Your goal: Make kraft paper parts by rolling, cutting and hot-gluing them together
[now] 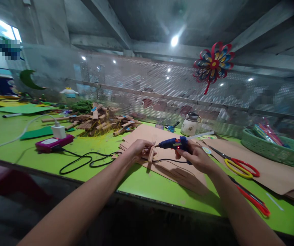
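My left hand [141, 149] is closed on a small brown paper roll [151, 153], held above the stacked brown paper sheets [139, 133]. In my right hand [196, 155] is a blue hot glue gun [173, 143] with a small red light lit. Its nozzle points left and meets or almost meets the top of the roll; I cannot tell which. A white glue stick [200, 135] sticks out of the gun's back. The black cord [167, 160] hangs below the gun and runs left behind the roll.
Left lie a purple power strip [54, 141] with a white plug and a pile of paper rolls [98, 123]. Right are scissors [241, 167], a red-handled cutter [254, 200], more brown paper [272, 171] and a green basket [269, 150]. A jar [190, 124] stands behind.
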A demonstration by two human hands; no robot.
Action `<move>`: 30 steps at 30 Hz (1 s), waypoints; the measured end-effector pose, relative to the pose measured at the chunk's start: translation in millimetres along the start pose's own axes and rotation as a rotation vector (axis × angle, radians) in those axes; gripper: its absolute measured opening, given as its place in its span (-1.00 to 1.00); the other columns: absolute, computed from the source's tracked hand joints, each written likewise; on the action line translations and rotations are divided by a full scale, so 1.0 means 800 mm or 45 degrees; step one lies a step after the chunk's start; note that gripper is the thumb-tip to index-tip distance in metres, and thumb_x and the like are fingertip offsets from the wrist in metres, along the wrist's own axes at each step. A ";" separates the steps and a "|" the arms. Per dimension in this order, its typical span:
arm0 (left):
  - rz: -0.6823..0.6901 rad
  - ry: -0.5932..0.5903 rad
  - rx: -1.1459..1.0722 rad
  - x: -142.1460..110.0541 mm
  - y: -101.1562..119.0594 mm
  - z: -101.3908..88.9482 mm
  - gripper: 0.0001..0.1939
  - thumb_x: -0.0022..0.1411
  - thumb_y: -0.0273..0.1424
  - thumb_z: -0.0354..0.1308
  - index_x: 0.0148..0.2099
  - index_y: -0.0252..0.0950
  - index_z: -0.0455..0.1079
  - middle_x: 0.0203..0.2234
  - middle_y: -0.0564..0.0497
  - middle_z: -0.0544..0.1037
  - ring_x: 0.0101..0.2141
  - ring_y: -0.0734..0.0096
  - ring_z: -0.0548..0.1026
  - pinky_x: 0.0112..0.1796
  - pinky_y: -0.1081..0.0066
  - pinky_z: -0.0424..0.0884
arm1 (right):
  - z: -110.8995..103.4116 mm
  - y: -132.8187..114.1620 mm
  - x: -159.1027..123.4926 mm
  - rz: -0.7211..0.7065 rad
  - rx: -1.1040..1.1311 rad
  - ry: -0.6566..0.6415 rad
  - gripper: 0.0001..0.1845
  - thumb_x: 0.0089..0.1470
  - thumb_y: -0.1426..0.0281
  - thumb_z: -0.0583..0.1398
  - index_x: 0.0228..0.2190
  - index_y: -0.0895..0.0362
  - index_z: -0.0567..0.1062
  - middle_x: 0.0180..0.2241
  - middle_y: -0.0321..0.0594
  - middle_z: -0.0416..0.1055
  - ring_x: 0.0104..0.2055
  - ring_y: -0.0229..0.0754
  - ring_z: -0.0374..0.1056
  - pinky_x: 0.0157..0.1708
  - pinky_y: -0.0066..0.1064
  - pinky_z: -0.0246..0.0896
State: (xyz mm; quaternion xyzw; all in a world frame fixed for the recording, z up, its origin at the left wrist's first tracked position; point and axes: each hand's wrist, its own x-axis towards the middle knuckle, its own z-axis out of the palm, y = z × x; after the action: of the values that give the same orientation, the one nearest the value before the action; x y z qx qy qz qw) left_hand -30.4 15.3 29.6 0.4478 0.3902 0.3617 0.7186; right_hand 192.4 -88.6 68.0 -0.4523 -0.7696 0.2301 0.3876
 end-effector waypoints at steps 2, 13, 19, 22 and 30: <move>0.003 0.010 0.010 0.003 -0.001 -0.002 -0.91 0.07 -0.50 0.14 -0.42 -0.47 0.38 -0.66 -0.14 0.46 -0.58 0.29 0.52 -0.50 0.43 0.47 | 0.000 0.000 0.000 0.009 0.025 0.014 -0.77 0.10 0.27 0.11 -0.26 0.18 0.35 -0.42 -0.16 0.43 -0.35 -0.16 0.37 -0.33 -0.32 0.24; 0.002 -0.034 0.015 -0.001 -0.002 0.002 -0.88 0.12 -0.49 0.08 -0.44 -0.43 0.37 -0.69 -0.10 0.45 -0.57 0.32 0.52 -0.49 0.41 0.49 | 0.004 -0.002 0.001 0.000 -0.021 -0.024 -0.81 0.10 0.27 0.11 -0.33 0.15 0.35 -0.45 -0.17 0.45 -0.38 -0.18 0.36 -0.36 -0.35 0.25; 0.020 -0.006 0.004 -0.004 -0.001 0.004 -0.92 0.09 -0.50 0.10 -0.42 -0.42 0.36 -0.58 -0.20 0.52 -0.54 0.31 0.53 -0.52 0.45 0.47 | 0.004 0.000 0.001 -0.011 -0.032 -0.027 -0.82 0.11 0.28 0.10 -0.32 0.15 0.35 -0.44 -0.18 0.44 -0.38 -0.18 0.36 -0.39 -0.36 0.23; 0.002 -0.002 -0.011 -0.002 -0.002 0.003 -0.92 0.09 -0.49 0.10 -0.42 -0.41 0.35 -0.58 -0.18 0.52 -0.53 0.32 0.54 -0.51 0.46 0.46 | 0.004 -0.002 0.001 -0.003 -0.060 -0.007 -0.81 0.10 0.28 0.10 -0.33 0.15 0.36 -0.45 -0.17 0.44 -0.40 -0.18 0.35 -0.40 -0.37 0.22; -0.004 -0.036 -0.015 -0.001 -0.003 0.002 -0.91 0.09 -0.48 0.08 -0.42 -0.41 0.36 -0.63 -0.14 0.49 -0.55 0.34 0.52 -0.54 0.50 0.44 | 0.004 -0.004 0.000 0.000 -0.084 0.012 -0.84 0.10 0.30 0.10 -0.34 0.15 0.35 -0.46 -0.18 0.44 -0.40 -0.19 0.34 -0.38 -0.35 0.23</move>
State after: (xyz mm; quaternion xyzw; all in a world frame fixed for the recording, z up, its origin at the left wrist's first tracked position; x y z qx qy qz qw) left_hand -29.0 13.0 28.0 0.4480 0.3785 0.3566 0.7272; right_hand 187.8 -90.2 68.6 -0.4658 -0.7749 0.2024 0.3763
